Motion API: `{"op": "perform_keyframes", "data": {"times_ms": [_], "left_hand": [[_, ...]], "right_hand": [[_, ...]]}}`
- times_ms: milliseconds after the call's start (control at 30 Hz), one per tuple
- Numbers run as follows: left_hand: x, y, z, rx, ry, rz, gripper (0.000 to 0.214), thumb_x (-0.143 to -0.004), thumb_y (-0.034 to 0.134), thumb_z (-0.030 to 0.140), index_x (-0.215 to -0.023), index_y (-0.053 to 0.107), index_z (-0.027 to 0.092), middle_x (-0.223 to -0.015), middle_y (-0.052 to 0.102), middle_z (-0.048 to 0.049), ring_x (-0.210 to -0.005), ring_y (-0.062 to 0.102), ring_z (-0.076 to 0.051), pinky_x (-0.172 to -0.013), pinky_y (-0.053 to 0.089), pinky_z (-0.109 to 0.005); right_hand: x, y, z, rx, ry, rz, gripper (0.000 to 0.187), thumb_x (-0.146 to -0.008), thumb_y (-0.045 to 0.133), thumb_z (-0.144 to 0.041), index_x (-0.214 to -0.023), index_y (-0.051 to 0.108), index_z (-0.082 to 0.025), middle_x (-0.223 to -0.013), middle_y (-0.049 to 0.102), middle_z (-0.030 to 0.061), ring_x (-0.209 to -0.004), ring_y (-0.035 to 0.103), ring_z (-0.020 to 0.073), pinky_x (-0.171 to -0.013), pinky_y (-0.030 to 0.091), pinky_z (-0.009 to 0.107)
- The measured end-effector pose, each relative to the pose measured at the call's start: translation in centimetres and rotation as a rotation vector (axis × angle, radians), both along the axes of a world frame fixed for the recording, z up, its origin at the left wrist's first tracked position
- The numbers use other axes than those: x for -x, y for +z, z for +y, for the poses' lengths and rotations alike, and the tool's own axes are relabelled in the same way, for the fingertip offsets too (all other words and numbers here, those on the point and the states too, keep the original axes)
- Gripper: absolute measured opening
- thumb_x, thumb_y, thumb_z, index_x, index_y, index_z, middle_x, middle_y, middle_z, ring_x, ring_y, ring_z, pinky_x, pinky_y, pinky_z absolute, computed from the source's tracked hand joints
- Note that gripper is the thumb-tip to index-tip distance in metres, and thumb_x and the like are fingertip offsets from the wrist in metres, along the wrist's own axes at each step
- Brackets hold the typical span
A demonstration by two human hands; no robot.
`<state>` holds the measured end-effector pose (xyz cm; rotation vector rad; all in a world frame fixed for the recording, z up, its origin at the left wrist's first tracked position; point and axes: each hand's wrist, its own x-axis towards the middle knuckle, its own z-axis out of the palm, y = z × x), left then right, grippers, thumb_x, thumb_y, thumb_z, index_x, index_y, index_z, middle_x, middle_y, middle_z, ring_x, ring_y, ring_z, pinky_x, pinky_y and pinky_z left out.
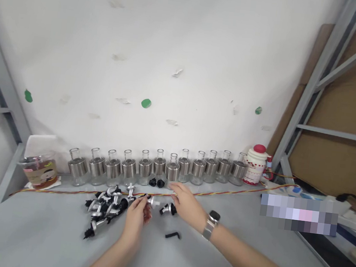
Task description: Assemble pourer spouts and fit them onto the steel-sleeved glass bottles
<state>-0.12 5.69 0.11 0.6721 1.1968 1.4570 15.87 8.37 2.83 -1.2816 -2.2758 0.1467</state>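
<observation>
My left hand (136,213) is closed, thumb and fingers pinching a silver-and-black bottle top (152,202) whose pale end sticks out to the right. Just right of it, my right hand (185,200) hovers with fingers reaching leftward, beside another silver-and-black bottle top (168,209) lying on the grey table (208,258). Whether it touches that top cannot be told. A heap of similar bottle tops (107,207) lies left of my left hand. Two black caps (156,183) rest behind my hands. Nearer to me is a small black L-shaped piece (173,235).
Several glass bottles with metal sleeves (128,167) stand in a row along the white wall (199,67). A twisted red-yellow cable (222,194) runs before them. A plastic tub (41,171) stands left; a cream jar with red lid (255,165) stands right.
</observation>
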Motion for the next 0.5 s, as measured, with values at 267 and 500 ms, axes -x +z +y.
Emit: {"op": "perform_keyframes", "data": {"times_ms": [267,500], "left_hand": [[0.1,-0.1,0.3,0.036,0.045,-0.043,0.024,-0.055,0.065,0.036,-0.064,0.054,0.016,-0.045,0.051,0.0058,-0.037,0.048,-0.009,-0.041,0.035,-0.020],[0.1,-0.3,0.5,-0.012,0.036,-0.089,0.028,-0.054,0.068,0.037,-0.061,0.053,0.015,-0.044,0.050,0.0052,-0.038,0.048,-0.009,-0.042,0.036,-0.021]], "right_hand": [[5.1,-0.3,5.5,0.068,-0.009,-0.242,0.031,-0.071,0.044,0.003,-0.098,0.054,-0.010,-0.100,0.052,0.0156,-0.089,0.056,0.0225,-0.073,0.044,0.032],[4.2,1.0,3.8,0.011,-0.038,-0.199,0.014,-0.080,0.045,-0.012,-0.092,0.053,-0.014,-0.097,0.052,0.0114,-0.085,0.057,0.0209,-0.072,0.043,0.031]]}}
